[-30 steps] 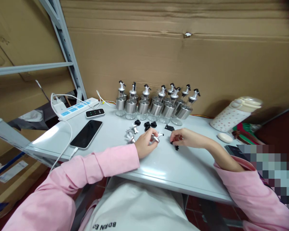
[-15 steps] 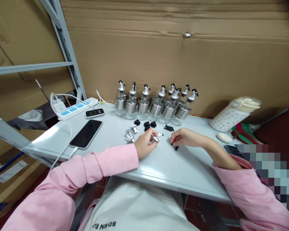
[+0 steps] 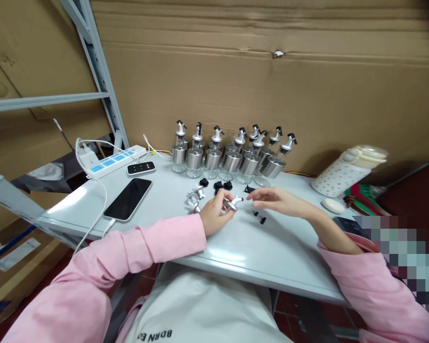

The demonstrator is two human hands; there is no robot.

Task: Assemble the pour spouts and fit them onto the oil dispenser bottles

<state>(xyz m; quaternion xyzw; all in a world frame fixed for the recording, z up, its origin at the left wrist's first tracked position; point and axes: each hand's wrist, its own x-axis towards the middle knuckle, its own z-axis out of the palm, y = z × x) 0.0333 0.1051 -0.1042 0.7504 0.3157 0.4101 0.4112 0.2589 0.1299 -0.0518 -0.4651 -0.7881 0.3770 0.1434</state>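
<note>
Both hands: left fingers (image 3: 224, 197) pinch silver spout (image 3: 232, 205); right fingers (image 3: 259, 194) seemingly open, empty.

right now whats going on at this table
A person in pink sleeves sits at a white table working with small bottle parts. The left hand holds a silver spout cap. The right hand hovers beside it, its fingers just off the cap's tip; whether they hold anything is unclear. Loose black pieces and black stoppers lie around the hands, with more silver caps to the left. A row of capped bottles stands behind, by a phone.
</note>
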